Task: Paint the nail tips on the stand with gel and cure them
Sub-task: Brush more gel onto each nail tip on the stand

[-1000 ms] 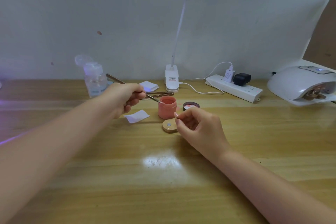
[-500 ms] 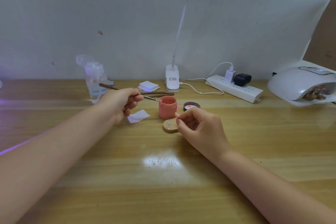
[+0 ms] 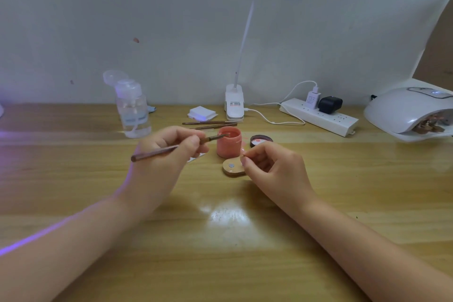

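- Tabletop (image 3: 245,252): bare wood w/ lamp glare nearest the viewer, forearms coming in from both sides.
- Right hand (image 3: 274,169): fingers curled, pinching something tiny at the edge of the wooden stand (image 3: 232,168). Prob a nail tip, too small to confirm. Stand sits flat just in front of the gel jar.
- Left hand (image 3: 166,149): fingers closed round the brush (image 3: 171,149). Vs 1 s ago the hand has rolled over; the handle end now points left & down instead of up toward the bottle. Bristle end stays at the rim of the pink gel jar (image 3: 228,144).
- Meaning: looks like loading or wiping gel on the rim, not yet painting. Next the brush must cross to the tip at the stand.
- Jar lid (image 3: 261,140) lies open just right of the jar.
- Further back: spare brushes (image 3: 210,124), pad stack (image 3: 202,113), pump bottle (image 3: 133,110), lamp clip (image 3: 234,103), power strip (image 3: 318,116).
- Cure lamp (image 3: 407,113) far right, well apart from the stand; curing not begun.
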### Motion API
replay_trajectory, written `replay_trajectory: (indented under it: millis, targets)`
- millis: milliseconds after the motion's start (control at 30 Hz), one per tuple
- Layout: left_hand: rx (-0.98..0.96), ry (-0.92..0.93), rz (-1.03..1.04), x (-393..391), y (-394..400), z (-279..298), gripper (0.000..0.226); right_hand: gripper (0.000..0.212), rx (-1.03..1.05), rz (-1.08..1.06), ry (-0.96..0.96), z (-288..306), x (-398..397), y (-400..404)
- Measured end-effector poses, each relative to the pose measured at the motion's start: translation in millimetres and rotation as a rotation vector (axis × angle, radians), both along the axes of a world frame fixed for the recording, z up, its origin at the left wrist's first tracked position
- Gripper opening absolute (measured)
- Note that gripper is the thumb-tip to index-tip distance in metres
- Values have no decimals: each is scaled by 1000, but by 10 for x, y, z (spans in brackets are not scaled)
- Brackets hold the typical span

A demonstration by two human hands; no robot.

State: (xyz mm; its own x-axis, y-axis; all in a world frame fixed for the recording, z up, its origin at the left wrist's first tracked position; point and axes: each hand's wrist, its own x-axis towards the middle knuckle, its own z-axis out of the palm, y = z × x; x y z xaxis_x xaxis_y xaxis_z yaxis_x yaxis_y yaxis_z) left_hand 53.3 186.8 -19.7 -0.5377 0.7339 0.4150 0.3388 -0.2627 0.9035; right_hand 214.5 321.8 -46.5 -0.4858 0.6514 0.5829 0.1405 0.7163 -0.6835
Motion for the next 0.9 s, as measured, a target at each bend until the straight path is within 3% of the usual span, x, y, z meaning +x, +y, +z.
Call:
replay_trajectory:
  millis: [100, 300, 900]
  targets:
    - [-7, 177, -43, 128, -110, -71, 19, 3, -12, -8, 7, 2, -1, 1]
    - [12, 348, -53, 211, -123, -135, 17, 3, -4, -10, -21, 9, 5, -5]
    - [9, 394, -56, 243, -143, -155, 12, 2, 28, -14, -32, 4, 8, -13]
